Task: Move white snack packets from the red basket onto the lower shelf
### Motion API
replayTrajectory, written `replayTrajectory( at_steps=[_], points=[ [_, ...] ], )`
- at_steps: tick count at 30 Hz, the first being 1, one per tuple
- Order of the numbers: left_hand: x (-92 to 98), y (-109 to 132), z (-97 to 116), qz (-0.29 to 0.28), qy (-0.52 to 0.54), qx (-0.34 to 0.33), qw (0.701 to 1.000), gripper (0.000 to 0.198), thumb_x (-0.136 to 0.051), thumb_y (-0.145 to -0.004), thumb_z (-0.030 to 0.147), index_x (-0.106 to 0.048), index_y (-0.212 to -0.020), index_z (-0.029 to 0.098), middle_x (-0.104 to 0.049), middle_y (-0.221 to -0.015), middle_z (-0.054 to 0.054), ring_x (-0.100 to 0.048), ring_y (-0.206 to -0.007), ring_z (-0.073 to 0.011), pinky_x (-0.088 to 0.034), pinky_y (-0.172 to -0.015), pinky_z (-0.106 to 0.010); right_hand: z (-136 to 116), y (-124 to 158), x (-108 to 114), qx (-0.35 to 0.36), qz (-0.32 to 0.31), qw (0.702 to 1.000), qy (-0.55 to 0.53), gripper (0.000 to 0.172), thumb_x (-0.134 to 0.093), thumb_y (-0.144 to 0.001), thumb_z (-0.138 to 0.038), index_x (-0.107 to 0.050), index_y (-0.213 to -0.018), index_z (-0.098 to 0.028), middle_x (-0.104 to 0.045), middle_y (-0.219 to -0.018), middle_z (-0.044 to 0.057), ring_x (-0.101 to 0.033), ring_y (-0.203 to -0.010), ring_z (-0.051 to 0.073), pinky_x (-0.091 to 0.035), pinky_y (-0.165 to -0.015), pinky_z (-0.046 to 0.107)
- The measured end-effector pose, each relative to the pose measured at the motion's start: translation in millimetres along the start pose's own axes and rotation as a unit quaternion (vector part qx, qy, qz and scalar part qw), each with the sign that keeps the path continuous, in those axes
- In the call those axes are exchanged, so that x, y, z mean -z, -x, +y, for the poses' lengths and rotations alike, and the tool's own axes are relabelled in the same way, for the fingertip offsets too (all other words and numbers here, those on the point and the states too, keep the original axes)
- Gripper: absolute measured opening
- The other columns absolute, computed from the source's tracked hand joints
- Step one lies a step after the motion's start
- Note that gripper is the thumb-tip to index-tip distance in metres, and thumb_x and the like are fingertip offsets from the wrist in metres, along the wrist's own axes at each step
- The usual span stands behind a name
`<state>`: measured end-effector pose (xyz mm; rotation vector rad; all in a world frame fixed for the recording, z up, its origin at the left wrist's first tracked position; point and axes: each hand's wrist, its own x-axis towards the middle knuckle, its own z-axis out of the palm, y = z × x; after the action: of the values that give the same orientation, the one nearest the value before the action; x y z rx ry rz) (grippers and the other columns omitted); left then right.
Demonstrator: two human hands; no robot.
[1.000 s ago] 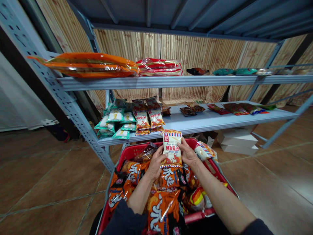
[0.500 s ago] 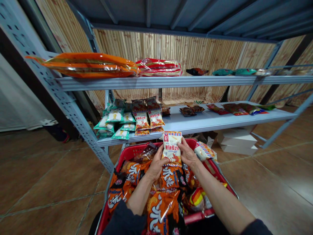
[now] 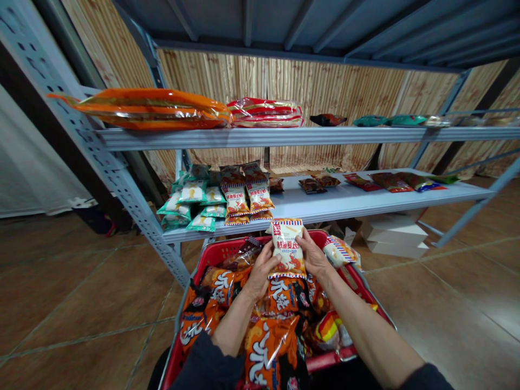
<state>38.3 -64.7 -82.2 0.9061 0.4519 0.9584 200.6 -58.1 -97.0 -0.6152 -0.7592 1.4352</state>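
Both my hands hold a white-and-orange snack bag (image 3: pixel 286 249) upright by its sides, just above a red shopping basket (image 3: pixel 219 252). My left hand (image 3: pixel 260 273) grips the bag's left edge, and my right hand (image 3: pixel 312 254) grips its right edge. The basket is heaped with orange snack bags (image 3: pixel 274 346). A similar white bag (image 3: pixel 339 252) lies at the basket's far right corner, beyond my right hand. A dark packet (image 3: pixel 244 254) lies at the far left of the heap. My forearms hide part of the basket's contents.
A grey steel shelving rack (image 3: pixel 284 137) stands directly beyond the basket. Its lower shelf (image 3: pixel 325 203) holds green-and-white packets, white-and-orange bags and flat packets. Large orange packages (image 3: pixel 150 108) lie on its upper shelf. White cartons (image 3: pixel 394 235) stand on the tiled floor (image 3: pixel 447 303) at right.
The white-and-orange bag has tilted slightly between my hands, and its lower end has shifted a little to the right. The basket and shelves look unchanged.
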Motion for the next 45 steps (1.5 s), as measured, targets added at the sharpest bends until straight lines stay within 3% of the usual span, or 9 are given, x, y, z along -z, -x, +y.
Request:
replayTrajectory(
  at_steps=[9, 14, 25, 31, 36, 45],
  points=[
    [4.4, -3, -4, 0.046, 0.01, -0.034, 0.998, 0.047, -0.055, -0.077, 0.042, -0.053, -0.119, 0.02, -0.061, -0.113, -0.007, -0.054, -0.103, -0.0222, -0.04, -0.085, -0.032, -3, 4, 3, -0.025, -0.029, 0.999, -0.001, 0.06, -0.058, -0.07, -0.019, -0.036, -0.123, -0.035, -0.064, -0.107, 0.0, -0.064, -0.085, 0.019, -0.051, -0.074, 0.035],
    [1.1, -6, 0, 0.025, 0.081, -0.033, 0.996, 0.051, -0.052, -0.077, 0.048, -0.054, -0.118, 0.017, -0.061, -0.114, -0.009, -0.053, -0.106, -0.024, -0.037, -0.091, -0.037, -6, 7, -5, -0.033, -0.066, 0.997, 0.013, 0.061, -0.057, -0.068, -0.015, -0.039, -0.123, -0.032, -0.063, -0.107, 0.001, -0.063, -0.087, 0.02, -0.05, -0.075, 0.035],
    [-5.9, -6, 17, 0.075, 0.12, -0.055, 0.988, 0.043, -0.06, -0.075, 0.027, -0.053, -0.116, 0.016, -0.063, -0.109, -0.008, -0.058, -0.1, -0.022, -0.041, -0.09, -0.036, -28, 12, -34, -0.045, -0.1, 0.991, 0.079, 0.067, -0.062, -0.062, -0.013, -0.042, -0.123, -0.031, -0.063, -0.109, 0.0, -0.06, -0.095, 0.02, -0.045, -0.083, 0.034],
    [-8.2, -4, 29, 0.103, 0.106, -0.07, 0.987, 0.052, -0.062, -0.072, 0.02, -0.048, -0.123, 0.02, -0.064, -0.109, -0.007, -0.058, -0.101, -0.0204, -0.04, -0.092, -0.034, -41, 11, -39, -0.063, -0.124, 0.985, 0.099, 0.051, -0.062, -0.071, -0.023, -0.048, -0.12, -0.026, -0.062, -0.111, 0.004, -0.058, -0.1, 0.021, -0.041, -0.088, 0.036],
    [-12.5, -2, 39, 0.091, 0.059, -0.062, 0.992, 0.057, -0.061, -0.072, 0.017, -0.045, -0.126, 0.022, -0.064, -0.107, -0.005, -0.059, -0.097, -0.0188, -0.042, -0.09, -0.032, -50, -1, -51, -0.037, -0.101, 0.985, 0.135, 0.037, -0.057, -0.077, -0.036, -0.056, -0.111, -0.02, -0.064, -0.106, 0.006, -0.057, -0.1, 0.021, -0.041, -0.089, 0.036],
    [-22.1, -15, 47, 0.096, -0.038, 0.02, 0.994, 0.048, -0.062, -0.071, 0.025, -0.052, -0.117, 0.02, -0.067, -0.098, -0.007, -0.061, -0.089, -0.0202, -0.044, -0.083, -0.033, -49, -22, -51, -0.066, 0.016, 0.989, 0.131, 0.033, -0.065, -0.07, -0.039, -0.061, -0.095, -0.018, -0.07, -0.084, 0.005, -0.065, -0.069, 0.02, -0.05, -0.072, 0.037]
  ],
)
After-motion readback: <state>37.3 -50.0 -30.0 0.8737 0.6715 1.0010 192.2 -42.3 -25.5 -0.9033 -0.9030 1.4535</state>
